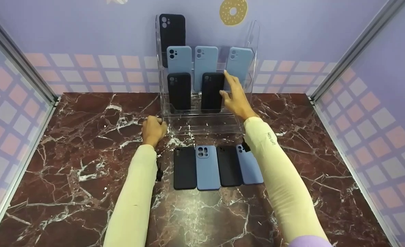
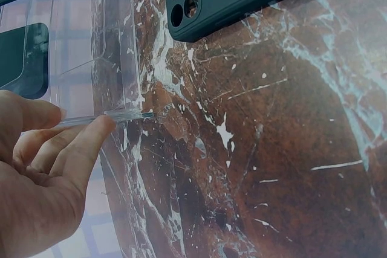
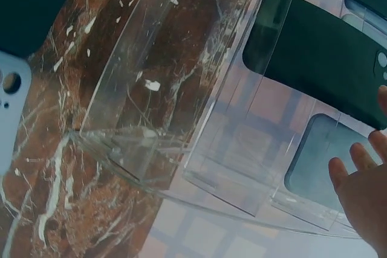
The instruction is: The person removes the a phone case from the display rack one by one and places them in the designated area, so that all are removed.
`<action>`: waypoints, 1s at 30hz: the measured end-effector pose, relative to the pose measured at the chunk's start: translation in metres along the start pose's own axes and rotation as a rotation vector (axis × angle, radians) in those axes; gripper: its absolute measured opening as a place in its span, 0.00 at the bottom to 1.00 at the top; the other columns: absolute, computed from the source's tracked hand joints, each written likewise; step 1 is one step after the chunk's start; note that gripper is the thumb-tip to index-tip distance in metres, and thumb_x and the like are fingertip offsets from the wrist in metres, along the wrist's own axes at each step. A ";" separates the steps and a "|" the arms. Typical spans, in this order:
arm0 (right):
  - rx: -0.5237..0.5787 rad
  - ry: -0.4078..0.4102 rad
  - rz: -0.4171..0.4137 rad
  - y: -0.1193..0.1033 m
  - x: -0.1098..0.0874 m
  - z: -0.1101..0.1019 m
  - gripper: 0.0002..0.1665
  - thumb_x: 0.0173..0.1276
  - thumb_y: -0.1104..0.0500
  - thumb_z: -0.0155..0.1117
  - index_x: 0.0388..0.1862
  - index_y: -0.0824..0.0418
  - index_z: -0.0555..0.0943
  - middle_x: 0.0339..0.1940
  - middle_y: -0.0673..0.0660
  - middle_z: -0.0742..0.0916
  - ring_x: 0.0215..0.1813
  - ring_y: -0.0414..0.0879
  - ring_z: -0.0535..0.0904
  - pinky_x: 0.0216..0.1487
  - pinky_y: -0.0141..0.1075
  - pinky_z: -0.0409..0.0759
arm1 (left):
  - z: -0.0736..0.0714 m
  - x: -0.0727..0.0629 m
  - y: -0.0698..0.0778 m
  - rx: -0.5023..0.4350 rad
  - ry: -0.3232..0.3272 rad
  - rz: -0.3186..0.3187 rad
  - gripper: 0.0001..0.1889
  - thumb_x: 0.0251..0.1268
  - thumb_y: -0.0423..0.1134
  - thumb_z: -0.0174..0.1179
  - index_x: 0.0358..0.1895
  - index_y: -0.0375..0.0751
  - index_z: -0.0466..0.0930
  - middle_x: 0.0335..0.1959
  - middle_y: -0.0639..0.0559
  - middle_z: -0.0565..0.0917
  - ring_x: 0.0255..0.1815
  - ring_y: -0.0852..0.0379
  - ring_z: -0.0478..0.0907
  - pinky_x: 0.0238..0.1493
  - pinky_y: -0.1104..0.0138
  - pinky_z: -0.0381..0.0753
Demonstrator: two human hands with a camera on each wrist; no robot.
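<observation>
A clear tiered display stand (image 1: 206,129) holds phone cases in rows. My left hand (image 1: 153,129) pinches the stand's left edge between thumb and fingers; the left wrist view shows this hand (image 2: 54,167) close up on the clear sheet. At the front tier, my right hand (image 1: 237,99) is against the right side of a black phone case (image 1: 212,92), fingers fairly straight. In the right wrist view its fingertips (image 3: 361,156) lie by the edge of that dark case (image 3: 320,58). Another black case (image 1: 179,92) stands to the left on the same tier.
Behind stand light blue cases (image 1: 206,63) and, at the top left, a taller-placed black case (image 1: 172,32). Before the stand, two black cases (image 1: 184,168) and two blue cases (image 1: 208,171) lie side by side on the marbled table (image 1: 85,192). Patterned walls (image 1: 96,34) enclose the table.
</observation>
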State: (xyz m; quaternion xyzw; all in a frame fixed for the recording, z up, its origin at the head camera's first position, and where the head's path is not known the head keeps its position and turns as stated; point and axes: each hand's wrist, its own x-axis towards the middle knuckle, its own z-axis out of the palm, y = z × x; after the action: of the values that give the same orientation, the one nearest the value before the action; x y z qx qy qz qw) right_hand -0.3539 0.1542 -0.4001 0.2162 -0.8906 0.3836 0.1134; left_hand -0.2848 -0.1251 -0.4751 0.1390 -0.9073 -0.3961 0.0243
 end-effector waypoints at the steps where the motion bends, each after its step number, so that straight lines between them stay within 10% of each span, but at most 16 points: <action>1: -0.009 -0.001 0.002 0.000 0.001 0.000 0.38 0.75 0.69 0.57 0.80 0.68 0.56 0.74 0.70 0.68 0.76 0.60 0.62 0.79 0.43 0.52 | 0.000 0.000 0.000 0.000 0.001 -0.001 0.14 0.67 0.37 0.56 0.45 0.36 0.90 0.51 0.39 0.87 0.55 0.37 0.82 0.60 0.48 0.76; 8: -0.031 0.058 0.010 0.001 0.004 0.000 0.32 0.74 0.68 0.58 0.75 0.69 0.66 0.67 0.69 0.72 0.68 0.60 0.68 0.74 0.45 0.62 | 0.002 -0.001 0.000 -0.009 0.009 -0.003 0.14 0.66 0.37 0.56 0.45 0.36 0.90 0.49 0.38 0.87 0.54 0.36 0.82 0.59 0.47 0.77; 18: 0.264 0.341 0.065 -0.002 0.004 0.009 0.17 0.65 0.70 0.71 0.52 0.71 0.82 0.52 0.65 0.86 0.54 0.56 0.86 0.53 0.40 0.84 | 0.001 0.000 -0.001 -0.013 0.011 -0.004 0.13 0.66 0.36 0.55 0.41 0.36 0.90 0.46 0.38 0.88 0.50 0.36 0.83 0.57 0.47 0.77; 30: 0.323 0.437 -0.006 -0.001 0.001 0.007 0.07 0.62 0.73 0.71 0.40 0.72 0.86 0.36 0.63 0.90 0.34 0.45 0.85 0.33 0.29 0.79 | -0.001 -0.001 0.001 -0.003 0.016 -0.004 0.15 0.66 0.37 0.55 0.46 0.36 0.89 0.52 0.37 0.86 0.56 0.35 0.81 0.60 0.47 0.76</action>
State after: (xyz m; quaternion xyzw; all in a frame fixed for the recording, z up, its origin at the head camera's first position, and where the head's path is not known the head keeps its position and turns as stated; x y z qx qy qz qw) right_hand -0.3548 0.1485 -0.4040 0.1460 -0.7717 0.5580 0.2681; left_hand -0.2835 -0.1247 -0.4739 0.1438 -0.9062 -0.3965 0.0312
